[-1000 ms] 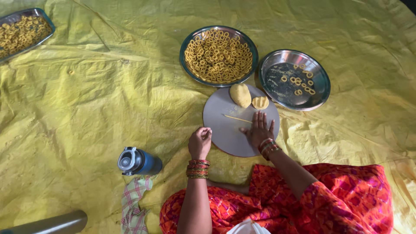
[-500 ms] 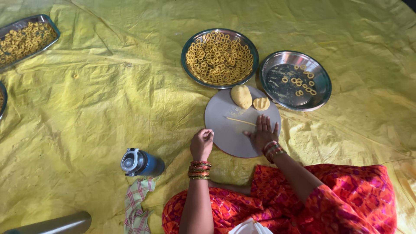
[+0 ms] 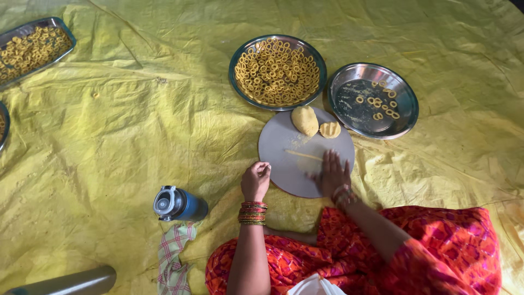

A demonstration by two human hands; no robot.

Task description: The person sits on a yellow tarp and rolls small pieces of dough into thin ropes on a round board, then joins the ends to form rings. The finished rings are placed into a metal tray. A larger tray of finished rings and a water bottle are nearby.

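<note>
A round grey board (image 3: 278,145) lies on the yellow sheet in front of me. On its far edge sit a large dough lump (image 3: 304,120) and a smaller flattened piece (image 3: 329,129). A thin dough strand (image 3: 303,155) stretches across the board. My right hand (image 3: 332,175) is flat and blurred on the board just below the strand, fingers spread. My left hand (image 3: 255,180) rests at the board's left edge, loosely curled; whether it pinches a bit of dough I cannot tell.
A steel plate (image 3: 240,60) full of dough rings and a second plate (image 3: 406,98) with few rings sit beyond the board. A tray (image 3: 49,23) of rings is far left. A blue bottle (image 3: 180,205) on a checked cloth (image 3: 173,257) lies left of me.
My right hand has slid back toward me over the board, away from the strand. The left hand stays at the board's edge. The view has shifted slightly.
</note>
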